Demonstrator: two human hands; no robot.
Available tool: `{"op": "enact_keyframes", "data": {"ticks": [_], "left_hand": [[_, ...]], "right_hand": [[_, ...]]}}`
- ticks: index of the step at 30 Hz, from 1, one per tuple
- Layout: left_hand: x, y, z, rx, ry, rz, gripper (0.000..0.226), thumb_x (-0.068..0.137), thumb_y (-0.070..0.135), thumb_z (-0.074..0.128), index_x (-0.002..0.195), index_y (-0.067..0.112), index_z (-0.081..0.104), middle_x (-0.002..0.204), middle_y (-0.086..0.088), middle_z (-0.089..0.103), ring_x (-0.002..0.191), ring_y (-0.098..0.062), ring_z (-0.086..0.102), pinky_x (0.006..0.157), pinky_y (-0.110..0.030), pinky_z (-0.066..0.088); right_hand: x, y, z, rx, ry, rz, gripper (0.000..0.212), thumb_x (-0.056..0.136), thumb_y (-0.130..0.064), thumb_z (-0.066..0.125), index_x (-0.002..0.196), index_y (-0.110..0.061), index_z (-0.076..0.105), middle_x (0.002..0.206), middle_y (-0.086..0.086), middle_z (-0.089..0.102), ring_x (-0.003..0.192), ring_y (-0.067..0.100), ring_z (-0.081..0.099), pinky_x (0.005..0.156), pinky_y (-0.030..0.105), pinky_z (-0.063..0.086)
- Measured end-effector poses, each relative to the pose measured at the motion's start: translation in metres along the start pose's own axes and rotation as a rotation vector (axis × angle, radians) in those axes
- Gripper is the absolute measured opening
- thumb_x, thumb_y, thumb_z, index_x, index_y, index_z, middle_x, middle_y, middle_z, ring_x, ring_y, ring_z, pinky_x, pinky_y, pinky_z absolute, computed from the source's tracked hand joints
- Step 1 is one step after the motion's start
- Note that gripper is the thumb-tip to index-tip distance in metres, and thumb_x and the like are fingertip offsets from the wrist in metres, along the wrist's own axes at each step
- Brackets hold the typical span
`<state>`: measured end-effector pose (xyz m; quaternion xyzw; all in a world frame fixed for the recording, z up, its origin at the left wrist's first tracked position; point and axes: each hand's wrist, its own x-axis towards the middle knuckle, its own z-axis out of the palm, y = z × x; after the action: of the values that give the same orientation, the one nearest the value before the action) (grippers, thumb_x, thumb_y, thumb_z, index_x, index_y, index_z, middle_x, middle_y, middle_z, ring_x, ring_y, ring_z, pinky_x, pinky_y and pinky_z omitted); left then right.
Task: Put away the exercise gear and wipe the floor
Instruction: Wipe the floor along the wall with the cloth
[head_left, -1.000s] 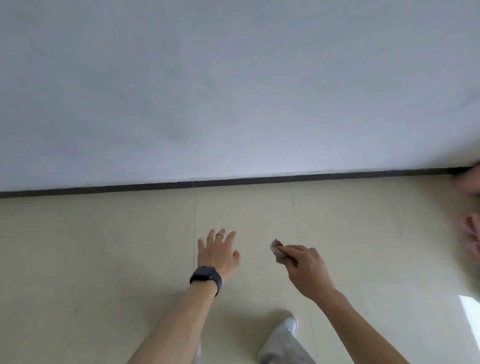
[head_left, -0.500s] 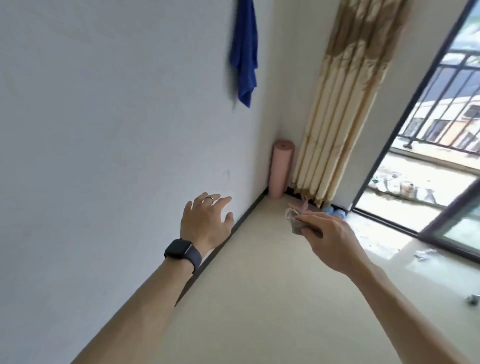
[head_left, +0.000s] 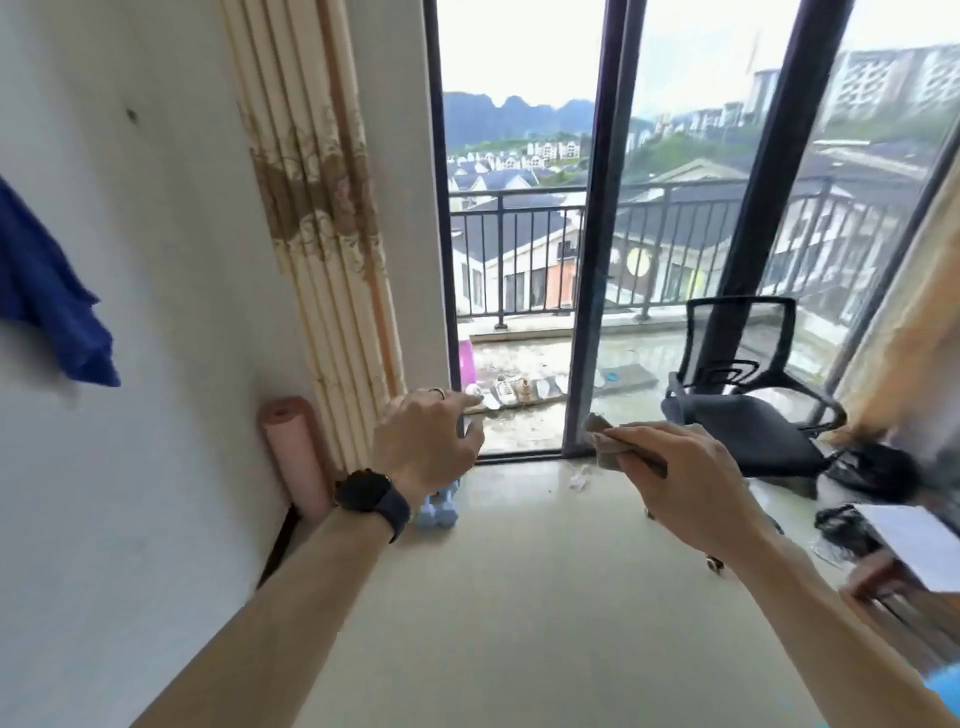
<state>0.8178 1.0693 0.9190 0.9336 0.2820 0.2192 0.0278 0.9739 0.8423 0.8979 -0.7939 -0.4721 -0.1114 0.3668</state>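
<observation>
our right hand (head_left: 691, 483) pinches a crumpled cloth (head_left: 605, 448); our left hand (head_left: 426, 447) hangs, fingers loosely apart. the pink mat (head_left: 293, 457) stands rolled in the corner, pale blue dumbbells (head_left: 440, 514) half hidden behind that left hand.

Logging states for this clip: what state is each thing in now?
left hand: empty, fingers relaxed
right hand: pinches the wipe
wipe: crumpled, held off the floor
pink mat: rolled, upright in the corner
dumbbells: on the floor by the curtain
blue towel: hanging on the wall
curtain: bunched to one side
</observation>
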Motion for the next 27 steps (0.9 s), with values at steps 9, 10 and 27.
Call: {"op": "enact_keyframes", "data": {"ticks": [9, 10, 27], "left_hand": [[0.116, 0.183, 0.096, -0.152, -0.073, 0.253, 0.037, 0.095, 0.045, 0.051, 0.130, 0.037, 0.062, 0.127, 0.006, 0.066, 0.122, -0.020, 0.055, 0.101, -0.036, 0.041], [0.124, 0.195, 0.105, -0.157, -0.085, 0.286, 0.037, 0.094, 0.044, 0.052, 0.130, 0.037, 0.062, 0.128, 0.006, 0.065, 0.123, -0.020, 0.054, 0.100, -0.036, 0.041], [0.248, 0.440, 0.311, -0.346, -0.388, 0.913, 0.039, 0.092, 0.045, 0.053, 0.130, 0.038, 0.061, 0.132, 0.011, 0.063, 0.126, -0.017, 0.052, 0.104, -0.034, 0.038]], "right_hand": [[0.004, 0.164, -0.103, -0.109, 0.173, 0.267, 0.029, 0.088, -0.018, 0.071, 0.111, -0.036, 0.075, 0.109, -0.021, 0.070, 0.101, 0.009, 0.058, 0.091, 0.004, 0.031], [0.002, 0.173, -0.111, -0.127, 0.203, 0.279, 0.029, 0.087, -0.017, 0.072, 0.110, -0.034, 0.076, 0.107, -0.020, 0.071, 0.099, 0.003, 0.057, 0.091, 0.001, 0.031], [-0.093, 0.330, -0.158, -0.507, 0.421, 0.871, 0.025, 0.081, -0.005, 0.076, 0.100, -0.022, 0.078, 0.098, -0.011, 0.075, 0.092, 0.007, 0.061, 0.082, 0.005, 0.032]]}}
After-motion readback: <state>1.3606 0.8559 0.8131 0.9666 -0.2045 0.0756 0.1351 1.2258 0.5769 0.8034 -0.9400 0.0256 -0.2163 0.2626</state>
